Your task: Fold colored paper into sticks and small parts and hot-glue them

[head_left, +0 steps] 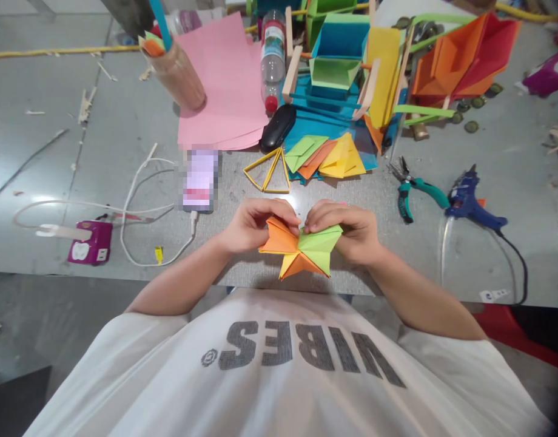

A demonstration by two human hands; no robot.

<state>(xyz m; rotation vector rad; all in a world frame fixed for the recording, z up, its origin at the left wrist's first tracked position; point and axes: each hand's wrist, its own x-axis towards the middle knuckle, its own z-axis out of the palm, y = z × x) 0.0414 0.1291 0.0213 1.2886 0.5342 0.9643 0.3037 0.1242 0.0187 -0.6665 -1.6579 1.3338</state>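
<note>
Between my two hands is a folded paper star (301,252) in orange, green and yellow, held close to the table's front edge. My left hand (256,224) pinches its orange part from the upper left. The green part is gripped by my right hand (347,227), whose fingers curl over its top. Some fingertips are hidden behind the paper. Just beyond my hands lie a yellow triangular frame (270,170) and folded paper pieces in green (304,150), orange (318,159) and yellow (343,156).
Pliers (418,188) and a blue glue gun (472,197) lie to the right. A charging phone (201,181) is at left, its white cable looping across the table. Farther back are pink paper (219,85), a cup (181,79), a bottle (273,54) and paper-and-stick models (336,67).
</note>
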